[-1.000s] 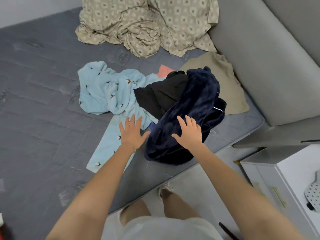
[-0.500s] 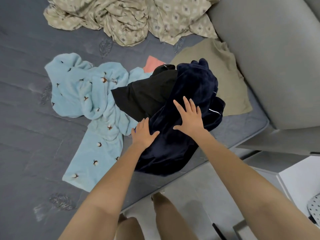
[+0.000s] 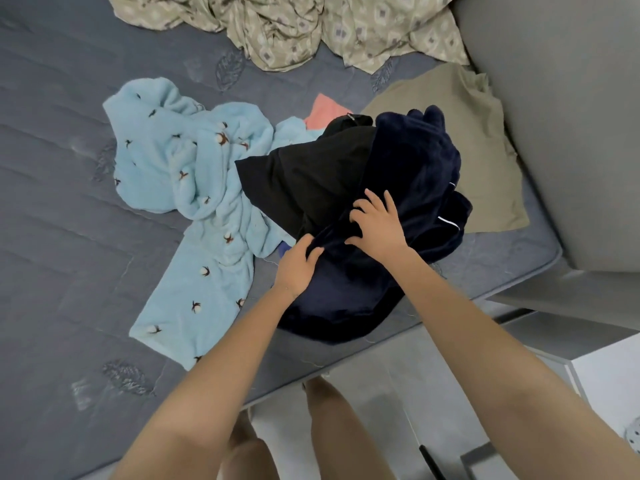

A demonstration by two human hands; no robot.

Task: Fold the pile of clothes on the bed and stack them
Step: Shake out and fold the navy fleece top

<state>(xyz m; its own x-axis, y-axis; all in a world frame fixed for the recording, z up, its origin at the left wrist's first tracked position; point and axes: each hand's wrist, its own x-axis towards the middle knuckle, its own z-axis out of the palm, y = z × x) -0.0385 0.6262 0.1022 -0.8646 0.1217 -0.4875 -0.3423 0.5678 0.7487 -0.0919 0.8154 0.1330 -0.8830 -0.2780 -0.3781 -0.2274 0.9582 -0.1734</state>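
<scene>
- Left hand (image 3: 298, 263) is gripping a fold at the near-left side of the navy garment (image 3: 408, 174), with fingers and thumb curling round the cloth.
- Right hand (image 3: 377, 226) is working just beside it, slightly further into the same garment, its bent fingers digging in and gathering fabric.
- Lying directly under and beyond both hands, the navy garment is bunched against the near edge of the bed (image 3: 69, 237), close to its right corner. Its long axis is running from that edge away and to the right.
- Neither hand is needing to reach: the left is sitting nearer the bed's edge, the right nearer the heap's middle.
- Plush and thick, the garment is showing deep crumples and a thin white stripe on its right side.
- It is overlapping the black garment (image 3: 304, 181) on its left, so lifting is probably going to mean pulling it clear of that one.
- Further left, the light blue garment (image 3: 194, 174) is sprawling toward the bed's middle.
</scene>
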